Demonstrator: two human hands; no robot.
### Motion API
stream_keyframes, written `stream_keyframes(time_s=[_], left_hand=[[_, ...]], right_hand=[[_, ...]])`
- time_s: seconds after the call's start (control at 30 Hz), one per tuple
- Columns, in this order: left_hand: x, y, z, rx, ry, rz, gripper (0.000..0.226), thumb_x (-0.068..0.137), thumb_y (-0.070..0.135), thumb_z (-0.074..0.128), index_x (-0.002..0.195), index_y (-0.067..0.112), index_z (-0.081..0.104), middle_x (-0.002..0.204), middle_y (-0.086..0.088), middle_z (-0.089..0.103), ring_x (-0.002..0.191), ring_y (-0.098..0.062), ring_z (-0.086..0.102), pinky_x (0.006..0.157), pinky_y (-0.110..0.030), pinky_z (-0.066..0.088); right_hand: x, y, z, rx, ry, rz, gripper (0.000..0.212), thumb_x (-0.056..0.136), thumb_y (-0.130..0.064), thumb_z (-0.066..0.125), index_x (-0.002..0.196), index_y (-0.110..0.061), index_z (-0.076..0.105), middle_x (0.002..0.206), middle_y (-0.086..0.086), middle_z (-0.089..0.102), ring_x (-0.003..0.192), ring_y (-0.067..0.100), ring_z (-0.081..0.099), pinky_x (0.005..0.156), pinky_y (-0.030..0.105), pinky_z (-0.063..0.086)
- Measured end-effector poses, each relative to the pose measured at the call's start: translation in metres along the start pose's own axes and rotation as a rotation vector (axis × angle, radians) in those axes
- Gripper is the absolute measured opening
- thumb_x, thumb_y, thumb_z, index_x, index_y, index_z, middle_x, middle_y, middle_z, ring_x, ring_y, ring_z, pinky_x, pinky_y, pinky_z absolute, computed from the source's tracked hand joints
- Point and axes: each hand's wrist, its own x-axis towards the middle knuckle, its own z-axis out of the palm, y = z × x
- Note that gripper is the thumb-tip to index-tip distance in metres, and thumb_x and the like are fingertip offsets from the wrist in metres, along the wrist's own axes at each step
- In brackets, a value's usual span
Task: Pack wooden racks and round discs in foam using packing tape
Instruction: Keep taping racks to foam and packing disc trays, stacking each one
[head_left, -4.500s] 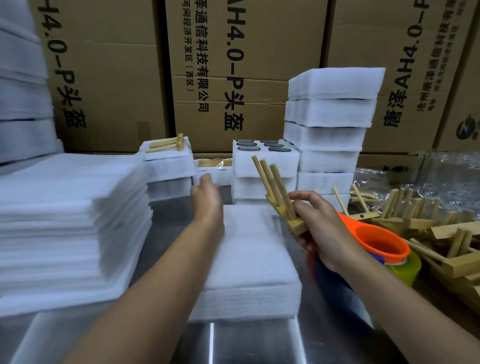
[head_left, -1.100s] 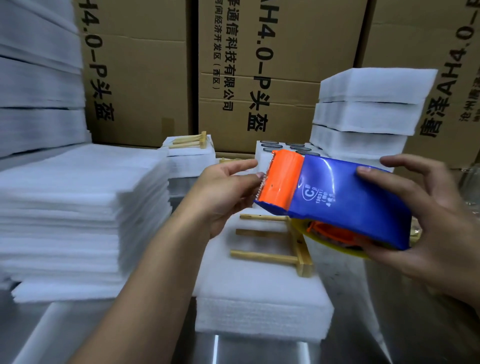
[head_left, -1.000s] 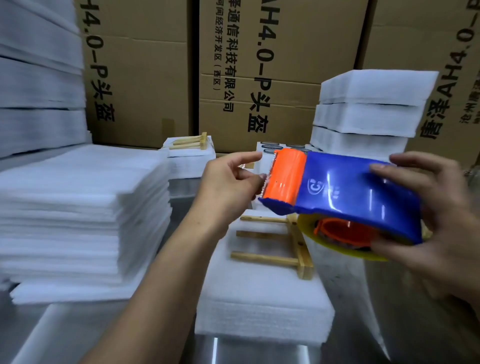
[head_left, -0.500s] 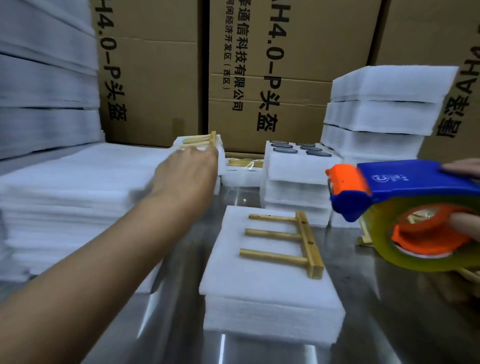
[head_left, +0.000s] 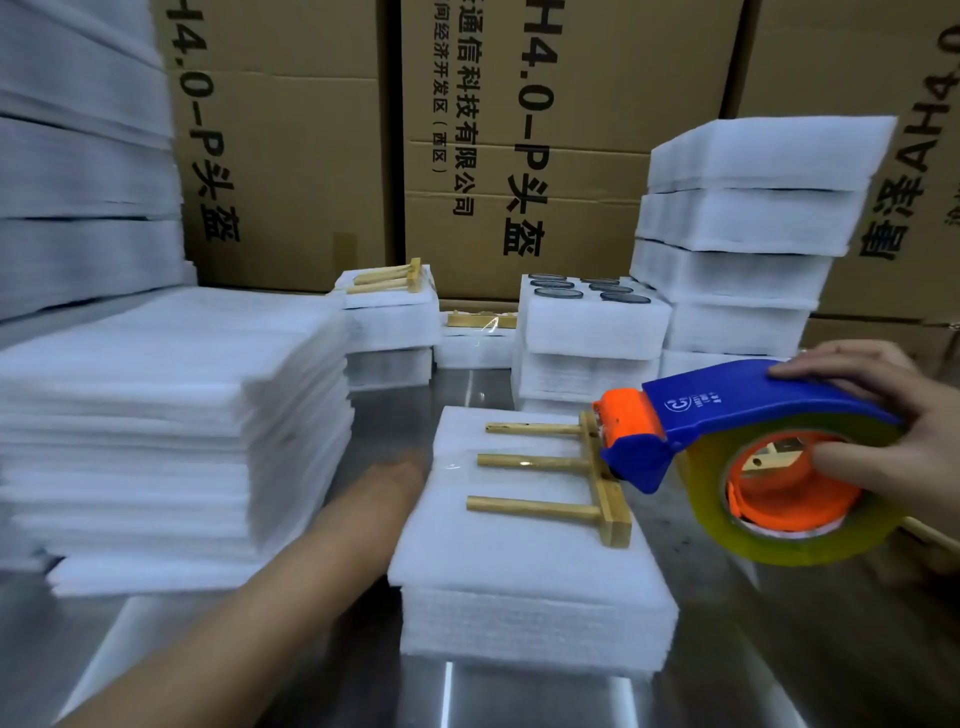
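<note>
- The right hand (head_left: 883, 421) grips the blue-and-orange plastic tape dispenser (head_left: 727, 405). Its fingers curl over the blue top, and one finger is tucked into the orange core of the yellowish clear tape roll (head_left: 779, 543).
- The dispenser's orange nose sits low over the crossbar of the pale wooden rack with three dowels (head_left: 540, 462).
- That rack lies flat on top of the small white foam sheet stack (head_left: 519, 587), on the shiny metal table (head_left: 779, 649).
- The left hand (head_left: 395, 480) is at that stack's left edge and motion-blurred, so we cannot tell if it is spread or pinching anything.
- A faint glint on the foam beside it may be a tape strip. We are not sure.
- Behind these, partly prepared as we judge:
  - a white foam block with dark round discs (head_left: 587, 291) set in its top
  - a foam pile carrying a second wooden rack (head_left: 387, 275)
  - a low foam bundle under shiny film (head_left: 480, 322), probably taped
- The tall pile of white foam blocks (head_left: 753, 234) at right may be finished packs, but their contents are hidden.
- What is left: this rack is uncovered and we see no wrap around its stack, so taping looks barely begun.
- The big stack of loose foam sheets (head_left: 171, 415) at left suggests plenty more to pack.
</note>
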Motion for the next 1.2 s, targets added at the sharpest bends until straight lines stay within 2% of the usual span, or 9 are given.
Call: stream_keyframes(time_s=[0.17,0.33,0.43,0.5,0.6,0.7,0.87,1.03,1.2], left_hand=[[-0.006,-0.006,0.021,0.108,-0.007,-0.002,0.031,0.093,0.037,0.046,0.115,0.017,0.036,0.12,-0.002,0.049,0.109,-0.02,0.05,0.076,-0.028,0.038],[0.006,-0.013,0.0,0.142,-0.008,0.017,0.032,0.094,0.03,0.047,0.123,0.015,0.053,0.125,-0.004,0.056,0.112,-0.02,0.054,0.088,-0.026,0.043],[0.013,-0.002,-0.035,-0.012,0.351,-0.002,0.031,0.089,0.025,0.055,0.118,0.014,0.057,0.116,-0.005,0.061,0.109,-0.026,0.057,0.087,-0.029,0.044],[0.015,0.025,-0.042,-0.236,0.51,0.118,0.039,0.094,0.028,0.05,0.132,0.018,0.049,0.132,-0.005,0.053,0.124,-0.025,0.047,0.096,-0.03,0.036],[0.016,0.073,-0.021,-0.115,0.19,0.398,0.054,0.1,0.043,0.019,0.15,0.023,0.016,0.159,0.001,0.009,0.146,-0.012,0.002,0.114,-0.032,-0.002],[0.025,0.08,-0.001,-0.03,-0.072,0.349,0.056,0.1,0.045,0.006,0.151,0.025,0.002,0.159,0.003,-0.009,0.144,-0.009,-0.012,0.117,-0.036,-0.007],[0.03,0.077,0.0,-0.066,-0.114,0.316,0.059,0.1,0.046,0.007,0.151,0.019,-0.003,0.158,0.004,-0.013,0.143,-0.007,-0.014,0.117,-0.033,-0.005],[0.029,0.077,-0.001,-0.055,-0.121,0.309,0.059,0.1,0.045,0.007,0.151,0.018,-0.004,0.158,0.003,-0.013,0.143,-0.008,-0.014,0.118,-0.033,-0.005],[0.029,0.076,-0.001,-0.079,-0.122,0.307,0.058,0.1,0.045,0.008,0.151,0.018,-0.004,0.158,0.004,-0.013,0.143,-0.007,-0.013,0.117,-0.033,-0.006]], right_hand=[[0.0,-0.002,0.001,0.07,-0.044,0.033,0.082,0.065,0.023,0.067,0.092,-0.054,0.068,0.111,-0.018,0.047,0.097,-0.009,0.058,0.076,0.006,0.049],[-0.002,-0.007,0.003,0.12,-0.074,0.076,0.078,0.069,0.024,0.063,0.088,-0.051,0.069,0.109,-0.017,0.047,0.091,-0.013,0.059,0.074,0.016,0.051],[-0.001,-0.007,0.003,0.126,-0.081,0.071,0.072,0.069,0.026,0.062,0.093,-0.041,0.069,0.105,-0.02,0.049,0.092,-0.014,0.058,0.074,0.004,0.048],[-0.002,-0.006,0.002,0.131,-0.104,0.07,0.072,0.069,0.025,0.063,0.091,-0.044,0.069,0.102,-0.024,0.05,0.092,-0.013,0.058,0.074,0.004,0.047],[-0.002,-0.008,0.002,0.09,-0.16,0.049,0.065,0.062,0.0,0.073,0.094,-0.055,0.066,0.115,-0.018,0.048,0.101,-0.017,0.051,0.078,0.001,0.042],[-0.005,-0.004,0.001,0.052,-0.255,0.101,0.066,0.057,-0.015,0.066,0.102,-0.063,0.06,0.131,-0.024,0.038,0.108,-0.024,0.042,0.078,0.006,0.042],[-0.021,0.01,-0.004,0.025,-0.301,0.157,0.087,0.074,0.013,0.067,0.11,-0.065,0.055,0.137,-0.028,0.031,0.11,-0.022,0.043,0.073,0.008,0.047],[-0.035,0.007,-0.023,-0.095,-0.242,0.148,0.077,0.067,-0.015,0.07,0.114,-0.071,0.046,0.133,-0.031,0.029,0.115,-0.024,0.034,0.082,0.016,0.042],[-0.036,0.007,-0.026,-0.188,-0.19,0.172,0.086,0.074,0.0,0.071,0.109,-0.075,0.045,0.127,-0.028,0.03,0.113,-0.021,0.032,0.083,0.018,0.039]])
